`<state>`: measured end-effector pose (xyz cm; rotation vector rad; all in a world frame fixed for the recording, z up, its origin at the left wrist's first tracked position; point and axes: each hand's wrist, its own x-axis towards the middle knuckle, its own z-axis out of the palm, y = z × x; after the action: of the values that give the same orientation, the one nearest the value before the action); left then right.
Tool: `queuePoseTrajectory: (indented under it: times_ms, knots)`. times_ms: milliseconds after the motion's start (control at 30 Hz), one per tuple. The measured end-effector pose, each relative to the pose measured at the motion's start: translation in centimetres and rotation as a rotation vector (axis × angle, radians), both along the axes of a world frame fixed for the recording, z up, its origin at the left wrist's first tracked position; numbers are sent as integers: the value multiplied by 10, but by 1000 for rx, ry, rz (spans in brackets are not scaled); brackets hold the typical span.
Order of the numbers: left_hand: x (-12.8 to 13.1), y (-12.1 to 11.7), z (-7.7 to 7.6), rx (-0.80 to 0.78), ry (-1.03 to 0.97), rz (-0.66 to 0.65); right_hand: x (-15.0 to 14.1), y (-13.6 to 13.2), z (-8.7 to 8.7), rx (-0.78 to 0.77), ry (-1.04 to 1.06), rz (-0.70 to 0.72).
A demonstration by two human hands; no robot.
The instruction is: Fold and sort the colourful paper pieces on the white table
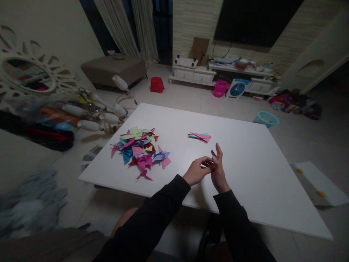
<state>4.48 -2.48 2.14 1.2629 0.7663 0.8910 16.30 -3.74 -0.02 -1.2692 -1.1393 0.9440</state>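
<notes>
My left hand (198, 169) and my right hand (218, 171) meet above the near part of the white table (245, 163). The left fingers are slightly bent and parted, their tips touching the palm side of the right hand. My right hand is open, with a finger stretched up. No object shows in either hand. Just beyond them lies a small stack of folded paper pieces (200, 137), pink, red and light teal. To the left is a heap of folded paper cranes (143, 145) in pink, green, blue, purple and red, with one magenta crane (144, 175) at its near edge.
A lamp with several white shades (109, 117) stands close to the table's left edge. Beyond the table are a red stool (157, 84), a pink bin (220, 88) and a blue fan (237, 88). A teal basket (267, 118) sits behind the right corner.
</notes>
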Motion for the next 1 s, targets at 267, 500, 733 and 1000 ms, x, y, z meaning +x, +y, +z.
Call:
queuePoseTrajectory:
  times_ms: [267,500,733,1000]
  knots:
    - [-1,10,-8,15,20,28,-7,7,2,-33,80,16]
    - [-3,3,-2,38,50,43,-8,2,5,-72,111,33]
    - [-6,2,1,48,83,-4,-8,-2,2,1,-6,20]
    - [-6,10,-4,32,65,20,-7,4,-1,-11,-10,14]
